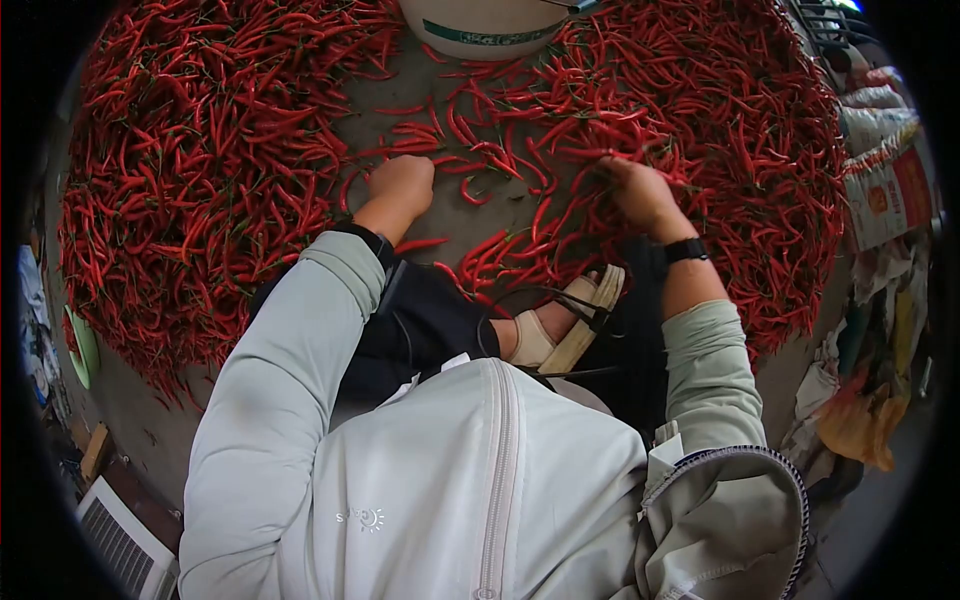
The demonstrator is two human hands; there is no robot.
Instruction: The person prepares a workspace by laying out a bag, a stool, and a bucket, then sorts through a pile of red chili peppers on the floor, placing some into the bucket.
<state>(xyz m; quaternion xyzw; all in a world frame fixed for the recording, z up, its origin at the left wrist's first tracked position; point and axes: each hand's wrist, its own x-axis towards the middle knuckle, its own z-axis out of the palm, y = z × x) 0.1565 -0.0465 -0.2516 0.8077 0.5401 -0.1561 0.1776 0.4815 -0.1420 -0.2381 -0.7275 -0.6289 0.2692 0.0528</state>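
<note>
Red chili peppers with green stems lie in a large left pile (200,180) and a large right pile (740,150), with scattered peppers (500,155) on the grey floor (440,215) between them. My left hand (402,188) is closed at the inner edge of the left pile, its fingertips turned out of sight; whether it holds anything is hidden. At the inner edge of the right pile, my right hand (632,185) has its fingers pressed together at some peppers, and what lies between them is too small to tell.
A white bucket (485,25) with a green band stands at the top centre. My sandalled foot (560,320) is below the scattered peppers. Printed sacks (885,190) lie at the right edge; a green dish (80,345) and a white slatted object (125,540) are at the left.
</note>
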